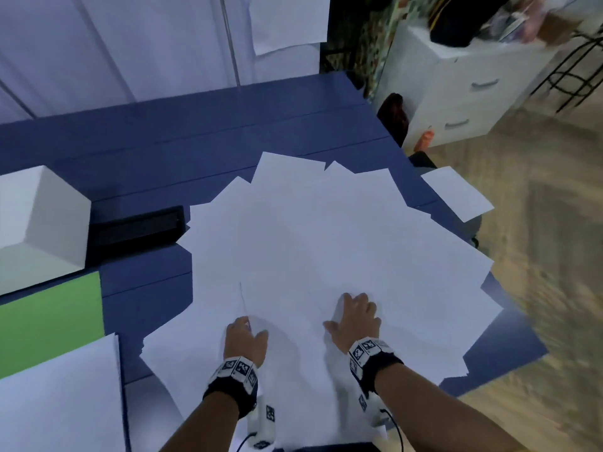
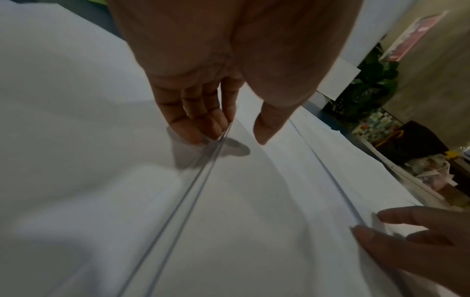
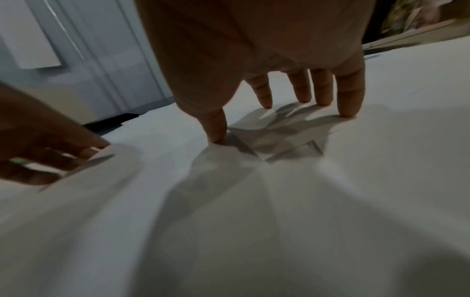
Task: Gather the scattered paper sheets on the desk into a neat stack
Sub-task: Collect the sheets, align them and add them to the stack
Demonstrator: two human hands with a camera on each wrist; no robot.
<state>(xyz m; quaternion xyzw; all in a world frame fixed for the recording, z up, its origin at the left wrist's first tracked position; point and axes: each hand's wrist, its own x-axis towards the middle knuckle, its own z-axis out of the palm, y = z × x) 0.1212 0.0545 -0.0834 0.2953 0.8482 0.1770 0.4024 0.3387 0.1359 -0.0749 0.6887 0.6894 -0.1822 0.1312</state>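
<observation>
Many white paper sheets [image 1: 326,243] lie fanned and overlapping across the blue desk [image 1: 195,138]. One loose sheet [image 1: 456,197] hangs over the desk's right edge. My left hand [image 1: 246,334] is at the near left of the pile. In the left wrist view its fingers [image 2: 201,128] reach under the raised edge of a few sheets, and the thumb [image 2: 264,128] hovers just above the paper. My right hand [image 1: 355,316] rests on the pile to the right of it. Its spread fingertips [image 3: 348,108] and thumb [image 3: 216,132] press down on the top sheet.
At the left stand a white box [image 1: 39,223] and a black flat object [image 1: 137,228]. A green sheet [image 1: 49,321] and a squared white paper stack [image 1: 58,402] lie at the near left. A white drawer cabinet [image 1: 456,102] stands on the floor beyond the desk's right edge.
</observation>
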